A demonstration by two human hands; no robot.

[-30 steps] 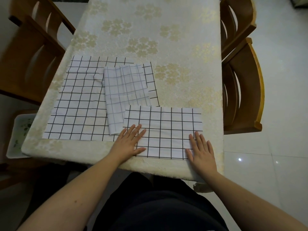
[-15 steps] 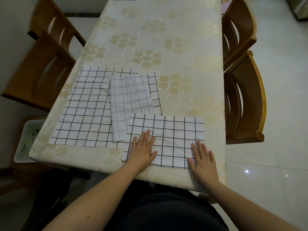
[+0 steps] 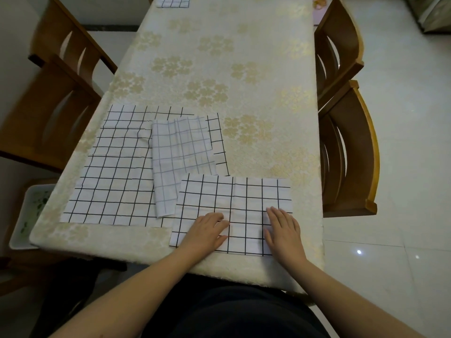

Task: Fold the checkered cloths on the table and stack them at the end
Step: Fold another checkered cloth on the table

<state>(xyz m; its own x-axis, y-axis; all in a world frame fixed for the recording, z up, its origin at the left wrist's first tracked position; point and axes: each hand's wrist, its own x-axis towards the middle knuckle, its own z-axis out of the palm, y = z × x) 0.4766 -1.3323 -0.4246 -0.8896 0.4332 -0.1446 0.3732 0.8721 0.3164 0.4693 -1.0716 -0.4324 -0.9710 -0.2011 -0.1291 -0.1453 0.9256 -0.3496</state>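
Both palms flat, fingers straight, gripping nothing: my left hand (image 3: 207, 230) and right hand (image 3: 283, 229) press folded checkered cloth (image 3: 234, 201) at table (image 3: 219, 69) near edge, right corner, likely setting crease; unfolded cloths (image 3: 117, 172) wait leftward.

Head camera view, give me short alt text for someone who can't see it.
Both hands, left hand and right hand, press flat on a folded checkered cloth at the table's near edge. A larger unfolded checkered cloth lies to its left.
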